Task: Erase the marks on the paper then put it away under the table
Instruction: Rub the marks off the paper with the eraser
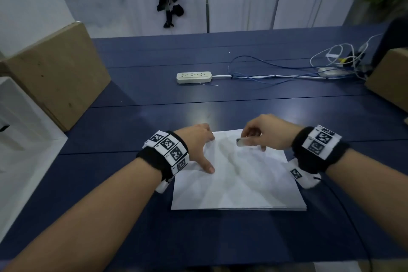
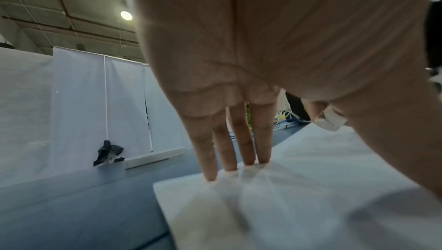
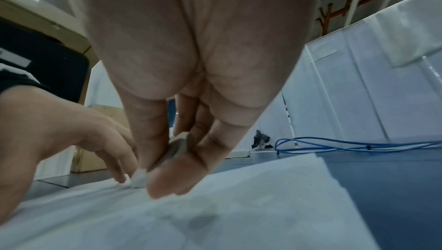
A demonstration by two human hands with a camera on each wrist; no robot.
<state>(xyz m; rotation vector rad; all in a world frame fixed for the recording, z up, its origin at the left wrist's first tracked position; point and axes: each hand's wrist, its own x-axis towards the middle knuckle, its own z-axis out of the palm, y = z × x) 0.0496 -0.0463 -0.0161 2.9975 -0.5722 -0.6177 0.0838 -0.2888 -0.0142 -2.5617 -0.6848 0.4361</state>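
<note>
Both forearms bare, no sleeves in the head view. Left wrist: black fabric band carrying a row of white square tiles, each printed with a black pixel-pattern marker. Right wrist: same black band and marker tiles; a thin black cable trails from it.

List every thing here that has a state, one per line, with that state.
paper: flat on the table, faint grey marks on it
left hand: straight fingers pressing the paper's far left corner
right hand: pinching the eraser
eraser: held at the paper's far edge
power strip: nothing plugged into its visible sockets
</note>
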